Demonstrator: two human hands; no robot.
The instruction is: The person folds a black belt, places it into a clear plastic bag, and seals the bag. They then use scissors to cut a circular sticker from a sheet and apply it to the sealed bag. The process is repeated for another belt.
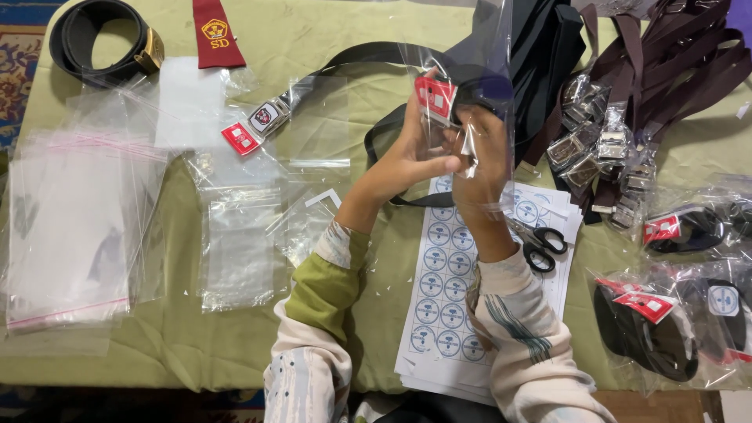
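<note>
Both hands, the left hand (pixel 407 160) and right hand (pixel 479 160), pinched a clear plastic bag (pixel 478 86) holding a black belt (pixel 407 125) with a red tag (pixel 435 97), raised above the sticker sheets (pixel 446 305). Scissors (pixel 540 244) lay just right of the wrists; a stack of empty bags (pixel 70 227) sat well apart to the left, near the table's edge.

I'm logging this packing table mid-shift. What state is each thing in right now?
left hand: gripping the clear bag
right hand: gripping the same bag
clear bag: held up, black belt partly inside
scissors: lying closed on the sticker sheets
sticker sheets: stacked flat
packed belts: bagged, lying flat
coiled belt: unbagged
</note>
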